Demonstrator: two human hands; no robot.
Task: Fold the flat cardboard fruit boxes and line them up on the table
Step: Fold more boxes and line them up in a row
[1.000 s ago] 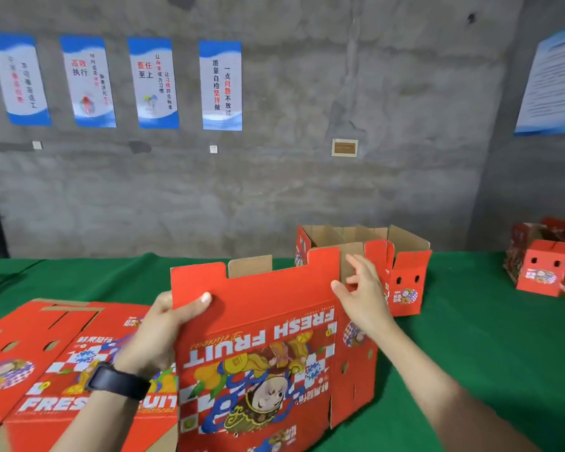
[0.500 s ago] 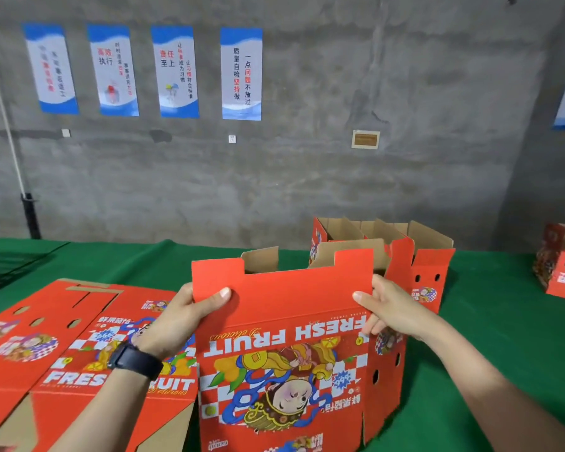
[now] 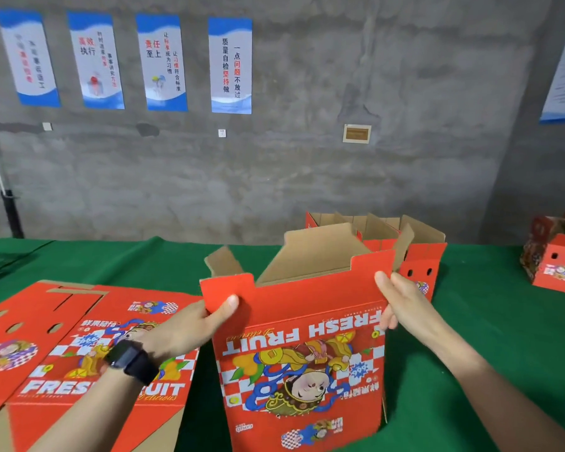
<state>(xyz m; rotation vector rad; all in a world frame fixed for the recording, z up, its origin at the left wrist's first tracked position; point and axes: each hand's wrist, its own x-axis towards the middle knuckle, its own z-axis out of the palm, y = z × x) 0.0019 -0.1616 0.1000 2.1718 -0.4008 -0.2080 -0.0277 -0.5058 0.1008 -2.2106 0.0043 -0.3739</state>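
Box (image 3: 304,353) stands half-opened at six o'clock on the surface (image 3: 490,337); left grip (image 3: 190,324) and right grip (image 3: 402,305) each pinch one top corner. Squaring the walls evenly before tucking flaps should prevent creasing.

On the tabletop (image 3: 503,337), the half-opened box (image 3: 302,353) stands centre, held between both hands; flat boxes (image 3: 79,337) lie left, a folded box (image 3: 421,256) behind, more folded boxes (image 3: 558,265) far right.
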